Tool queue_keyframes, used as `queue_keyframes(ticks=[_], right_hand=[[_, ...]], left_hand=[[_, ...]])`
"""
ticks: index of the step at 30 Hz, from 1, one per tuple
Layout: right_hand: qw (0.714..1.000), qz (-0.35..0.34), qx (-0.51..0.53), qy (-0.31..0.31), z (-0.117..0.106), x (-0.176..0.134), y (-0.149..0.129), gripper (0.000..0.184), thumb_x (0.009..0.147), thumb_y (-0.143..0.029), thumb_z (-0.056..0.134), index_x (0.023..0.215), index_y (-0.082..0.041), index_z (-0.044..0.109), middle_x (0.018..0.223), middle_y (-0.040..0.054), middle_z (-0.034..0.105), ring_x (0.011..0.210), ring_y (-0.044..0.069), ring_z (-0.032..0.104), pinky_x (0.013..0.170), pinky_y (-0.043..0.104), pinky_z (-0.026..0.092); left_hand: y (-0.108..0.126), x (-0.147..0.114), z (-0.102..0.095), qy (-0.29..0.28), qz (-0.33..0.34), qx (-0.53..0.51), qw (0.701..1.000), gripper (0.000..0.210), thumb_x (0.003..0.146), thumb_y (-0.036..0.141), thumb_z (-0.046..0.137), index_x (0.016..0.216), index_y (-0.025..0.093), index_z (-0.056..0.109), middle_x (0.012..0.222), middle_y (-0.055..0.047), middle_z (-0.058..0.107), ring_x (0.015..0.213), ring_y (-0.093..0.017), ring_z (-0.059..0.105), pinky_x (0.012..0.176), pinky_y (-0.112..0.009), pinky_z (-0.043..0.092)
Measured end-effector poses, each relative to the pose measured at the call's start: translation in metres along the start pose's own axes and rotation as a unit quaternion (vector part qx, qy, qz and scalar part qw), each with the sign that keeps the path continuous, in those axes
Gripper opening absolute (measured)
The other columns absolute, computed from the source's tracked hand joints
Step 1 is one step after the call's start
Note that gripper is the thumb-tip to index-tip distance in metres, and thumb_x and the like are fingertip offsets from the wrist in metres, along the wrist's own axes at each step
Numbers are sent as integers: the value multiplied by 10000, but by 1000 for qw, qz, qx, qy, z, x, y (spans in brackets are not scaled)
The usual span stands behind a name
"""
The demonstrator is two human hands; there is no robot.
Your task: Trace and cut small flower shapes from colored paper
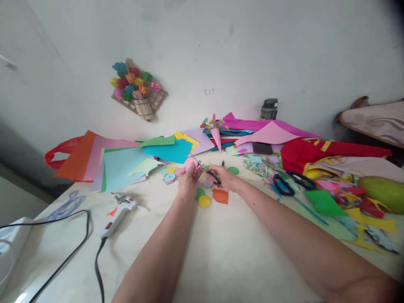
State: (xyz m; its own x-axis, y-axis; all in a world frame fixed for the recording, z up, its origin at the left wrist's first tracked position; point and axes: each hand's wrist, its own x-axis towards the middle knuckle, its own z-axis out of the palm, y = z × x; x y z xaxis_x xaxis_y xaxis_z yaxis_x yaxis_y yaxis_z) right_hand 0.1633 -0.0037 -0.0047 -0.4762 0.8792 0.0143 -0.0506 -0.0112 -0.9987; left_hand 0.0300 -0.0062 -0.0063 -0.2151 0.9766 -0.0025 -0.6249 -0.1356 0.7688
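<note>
My left hand (190, 179) pinches a small pink paper circle (190, 164) above the middle of the table. Close on its right, my right hand (223, 177) grips a pair of scissors (214, 176) with dark handles, the blades pointing up and left towards the pink paper. Whether the blades touch the paper is too small to tell. Below the hands lie a yellow paper circle (204, 201), an orange paper piece (220, 196) with a round outline, and a green circle (200, 193). Another green circle (233, 170) rests right of the scissors.
A corded glue gun (118, 214) lies at left near a power strip (14, 235). Coloured sheets (121, 166) spread along the back left. Large scissors (293, 183), paper scraps (328, 202) and a green fruit (383, 193) are at right. A phone (262, 148) lies behind.
</note>
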Motion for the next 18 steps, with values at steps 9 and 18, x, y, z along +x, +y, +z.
queue_keyframes(ticks=[9, 18], right_hand=[[1000, 3, -18, -2, 1, -5, -8, 268, 655, -366, 645, 765, -183, 484, 475, -75, 463, 341, 58, 384, 344, 189, 265], [1000, 5, -29, 4, 2, -6, -9, 266, 630, -348, 662, 764, -176, 510, 460, -90, 408, 328, 45, 347, 341, 190, 247]], left_hand=[[-2, 2, -4, -38, -6, 15, 999, 224, 634, 217, 712, 809, 128, 604, 781, -62, 687, 660, -144, 652, 726, -282, 498], [2, -1, -2, -47, 4, 29, 998, 266, 615, 257, 730, 810, 129, 601, 832, -83, 692, 671, -156, 658, 734, -293, 498]])
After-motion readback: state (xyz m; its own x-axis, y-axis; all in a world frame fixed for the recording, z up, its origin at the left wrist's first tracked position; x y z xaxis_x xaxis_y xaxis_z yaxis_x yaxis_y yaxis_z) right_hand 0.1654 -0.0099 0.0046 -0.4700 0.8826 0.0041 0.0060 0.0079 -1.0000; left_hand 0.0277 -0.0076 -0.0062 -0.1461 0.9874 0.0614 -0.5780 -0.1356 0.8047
